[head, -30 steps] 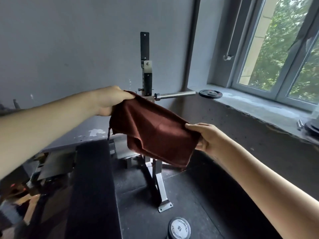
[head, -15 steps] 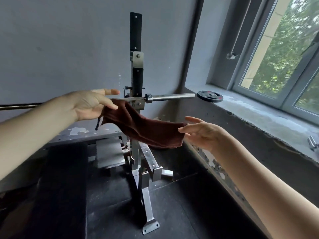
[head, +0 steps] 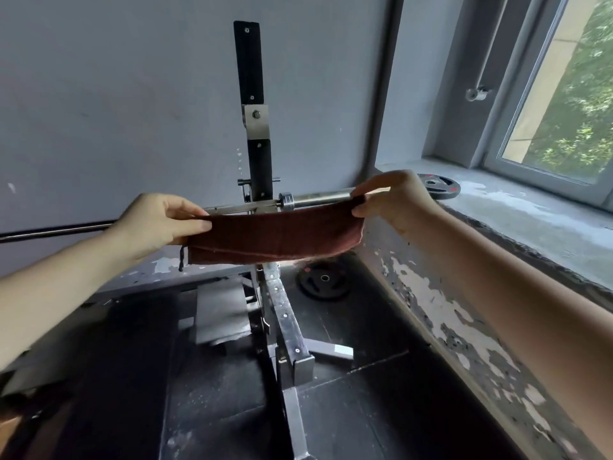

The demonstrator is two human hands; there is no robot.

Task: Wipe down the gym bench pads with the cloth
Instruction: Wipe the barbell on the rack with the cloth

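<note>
A dark red cloth [head: 275, 237], folded into a long band, is stretched level in the air between my two hands. My left hand [head: 159, 224] pinches its left end. Its right end is pinched by my right hand [head: 394, 197]. The cloth hangs just in front of the steel barbell [head: 318, 198] on the rack upright [head: 257, 161]. The black bench pad [head: 132, 376] lies below at the lower left, apart from the cloth.
A weight plate [head: 439, 186] lies on the window sill [head: 530, 214] at the right. Another plate [head: 323, 282] lies on the black floor behind the rack. The rack's metal base [head: 288, 330] runs toward me. A wall with peeling paint [head: 447, 313] borders the right side.
The cloth hung loose and wide a second ago. My right hand let go, then took its right end again higher up. It is now folded and pulled straight in front of the barbell.
</note>
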